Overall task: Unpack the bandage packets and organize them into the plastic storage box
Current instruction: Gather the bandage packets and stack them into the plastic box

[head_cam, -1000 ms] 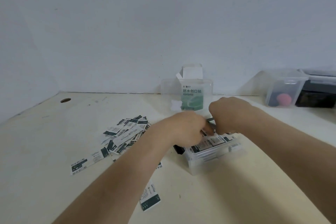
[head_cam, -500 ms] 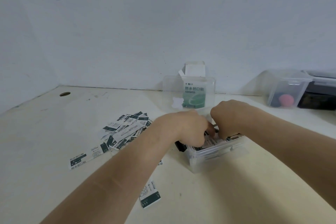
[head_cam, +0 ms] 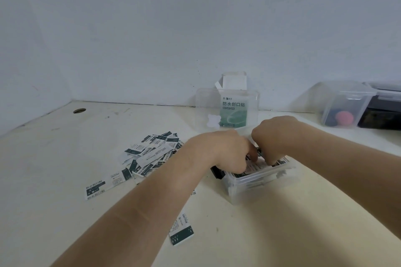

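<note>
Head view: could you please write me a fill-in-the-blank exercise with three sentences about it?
1. The packet pile lies ____ of the box.
2. The carton behind the box has its top flap ____.
3. The left hand and right hand reach ____ the box.
Missing: left; open; into.

Storage box (head_cam: 256, 182): clear smooth plastic w/ slight gloss. Packets (head_cam: 152, 154): printed paper (thin, matt). Table (head_cam: 65, 158): pale matt wood-look, scuffed. Carton (head_cam: 234, 81): smooth card.
</note>
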